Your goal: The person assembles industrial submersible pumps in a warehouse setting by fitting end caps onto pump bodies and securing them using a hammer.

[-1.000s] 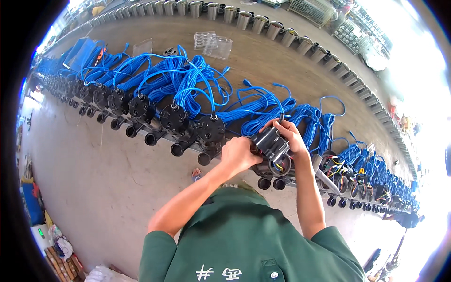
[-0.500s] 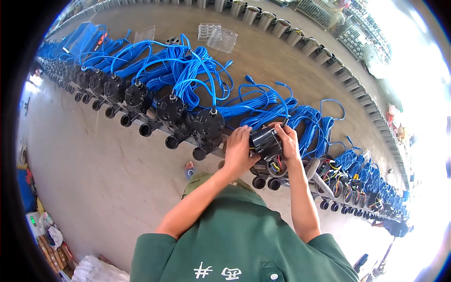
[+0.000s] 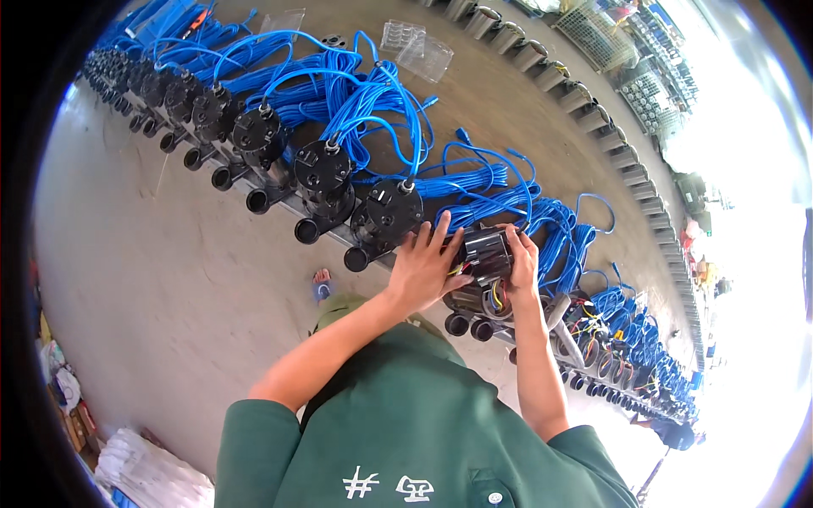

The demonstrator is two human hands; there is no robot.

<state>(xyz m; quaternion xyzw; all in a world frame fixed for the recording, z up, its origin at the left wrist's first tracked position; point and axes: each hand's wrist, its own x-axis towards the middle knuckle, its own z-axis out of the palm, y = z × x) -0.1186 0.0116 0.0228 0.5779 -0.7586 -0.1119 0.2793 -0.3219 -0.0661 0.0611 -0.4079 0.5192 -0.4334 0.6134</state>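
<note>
Black plastic cap (image 3: 486, 251) sits right on top of the pump body (image 3: 474, 298), dead ahead of the person, long side running across between both hands. Left hand (image 3: 423, 267) presses flat on its near-left edge, right hand (image 3: 522, 258) clamps the far-right end. Since a second ago the view has just leaned in closer; the grip is unchanged.

Left hand (image 3: 426, 267) and right hand (image 3: 522, 258) gripping black pump cap (image 3: 485, 248) — blue cables (image 3: 364, 93), concrete floor (image 3: 144, 254)

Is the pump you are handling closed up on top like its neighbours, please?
Not closed. Both hands hold a black cap over the pump, with coloured wires showing under it.
</note>
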